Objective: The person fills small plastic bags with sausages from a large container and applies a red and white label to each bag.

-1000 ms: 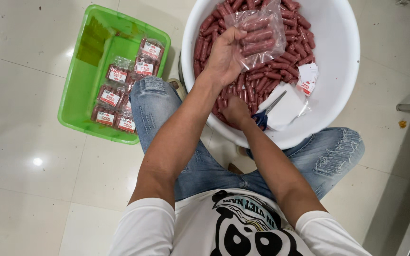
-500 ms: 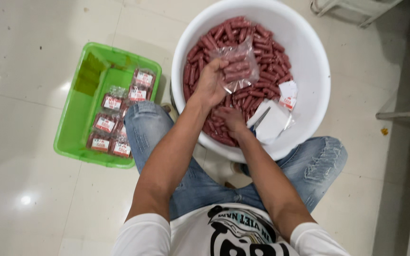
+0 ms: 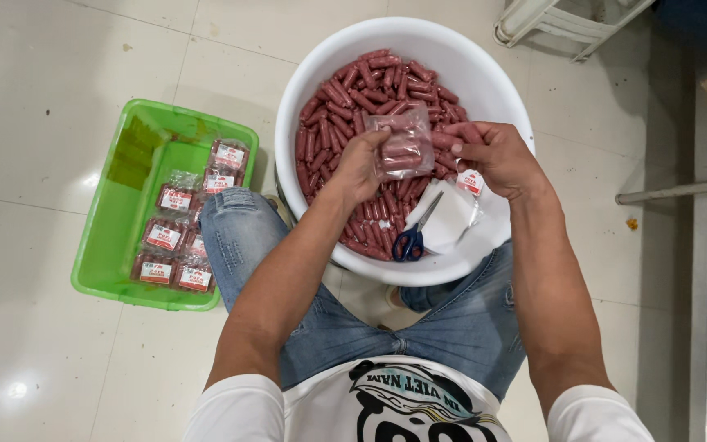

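While the left hand [image 3: 362, 164] pinched a clear bag [image 3: 403, 147] part-filled with red sausages over the white tub [image 3: 484, 82], the right hand [image 3: 497, 155] clasped more sausages at its mouth. The tub held loose sausages [image 3: 362, 90], blue scissors [image 3: 409, 241] and empty bags [image 3: 452, 217]; the green crate [image 3: 116, 205] left held sealed packs [image 3: 175, 245]. Bare floor [image 3: 42, 82] lay around.

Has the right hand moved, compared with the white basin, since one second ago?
Yes. The right hand rose from the sausages near the white basin's front rim to beside the clear bag.
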